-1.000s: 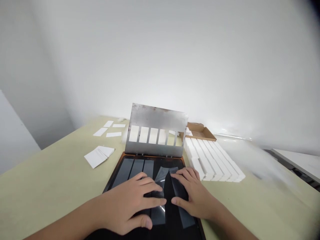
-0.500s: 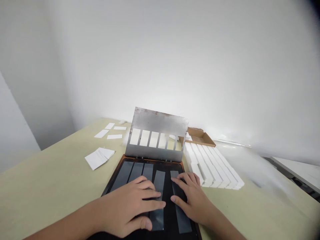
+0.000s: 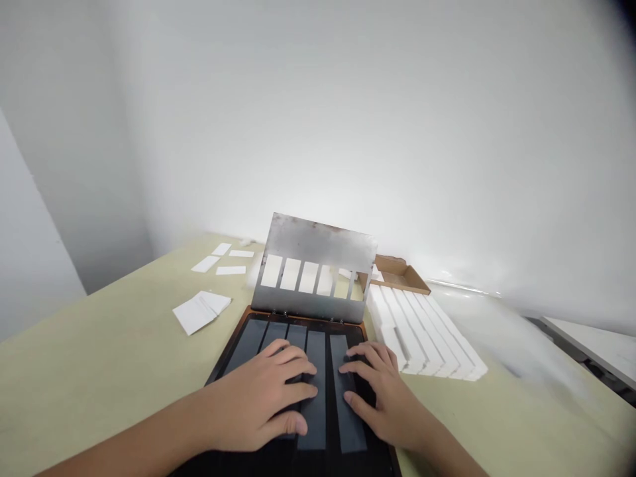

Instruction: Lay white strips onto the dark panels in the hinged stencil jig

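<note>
A black tray with a brown rim (image 3: pixel 233 337) lies in front of me, holding several grey strips (image 3: pixel 315 371) side by side. Its metal lid (image 3: pixel 318 262), cut with a row of slots, stands open at the far edge. My left hand (image 3: pixel 258 401) lies flat on the strips at the middle, fingers stretched out. My right hand (image 3: pixel 382 394) rests flat beside it, fingertips on the rightmost strip (image 3: pixel 342 391). Neither hand grips anything.
Rows of white bars (image 3: pixel 422 324) lie right of the tray, with a small cardboard box (image 3: pixel 397 271) behind them. White paper slips (image 3: pixel 201 310) are scattered on the yellow-green table (image 3: pixel 99 358) at the left. A white wall stands close behind.
The two tilted strips under my hands have been straightened and pushed into line with the others. Both hands slid slightly with them and stay flat.
</note>
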A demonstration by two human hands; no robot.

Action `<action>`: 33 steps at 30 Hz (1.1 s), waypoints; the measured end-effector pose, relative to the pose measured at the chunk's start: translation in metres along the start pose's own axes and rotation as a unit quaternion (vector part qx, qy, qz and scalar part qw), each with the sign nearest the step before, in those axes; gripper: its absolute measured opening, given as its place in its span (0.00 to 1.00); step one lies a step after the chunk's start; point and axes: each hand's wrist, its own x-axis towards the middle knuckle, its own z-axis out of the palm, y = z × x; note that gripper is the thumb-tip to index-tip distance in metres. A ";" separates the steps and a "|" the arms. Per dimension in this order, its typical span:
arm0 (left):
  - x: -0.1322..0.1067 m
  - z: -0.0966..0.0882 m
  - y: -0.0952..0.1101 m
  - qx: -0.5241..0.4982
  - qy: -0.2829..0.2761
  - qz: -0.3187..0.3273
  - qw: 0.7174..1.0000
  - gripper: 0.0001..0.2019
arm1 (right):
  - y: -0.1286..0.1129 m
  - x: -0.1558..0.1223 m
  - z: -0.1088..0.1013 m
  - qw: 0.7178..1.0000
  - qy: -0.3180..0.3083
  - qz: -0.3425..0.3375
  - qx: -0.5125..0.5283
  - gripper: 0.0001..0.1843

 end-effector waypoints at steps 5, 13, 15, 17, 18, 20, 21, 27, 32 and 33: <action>-0.002 0.004 -0.004 0.003 0.001 -0.018 1.000 0.15 | 0.000 0.000 0.001 1.000 -0.013 0.003 0.013 0.20; 0.000 0.000 -0.002 0.010 -0.008 -0.021 1.000 0.15 | -0.002 0.000 -0.001 0.999 -0.035 0.020 0.022 0.23; 0.001 -0.002 -0.002 0.013 -0.016 -0.022 1.000 0.15 | -0.001 -0.001 0.000 0.999 -0.039 0.023 0.021 0.24; 0.001 -0.002 -0.002 0.013 -0.017 -0.023 0.999 0.15 | 0.000 -0.001 0.001 0.999 -0.042 0.026 0.019 0.25; 0.000 -0.001 -0.003 0.013 -0.014 -0.024 1.000 0.15 | 0.000 -0.001 0.000 0.998 -0.043 0.028 0.018 0.26; 0.000 0.001 -0.004 0.013 -0.009 -0.027 1.000 0.14 | -0.001 -0.001 -0.001 0.998 -0.049 0.032 0.017 0.26; -0.001 0.002 -0.004 0.014 -0.006 -0.030 0.999 0.14 | -0.001 -0.001 -0.002 0.998 -0.052 0.034 0.017 0.26; 0.000 0.000 -0.004 0.015 -0.008 -0.033 0.999 0.13 | -0.003 -0.001 -0.004 0.997 -0.059 0.039 0.016 0.26; 0.001 -0.003 -0.002 0.019 -0.014 -0.034 0.999 0.13 | -0.003 -0.001 -0.003 0.998 -0.058 0.030 0.009 0.27; 0.001 -0.003 -0.002 0.020 -0.015 -0.033 0.999 0.13 | -0.003 -0.001 -0.002 0.998 -0.059 0.030 0.007 0.27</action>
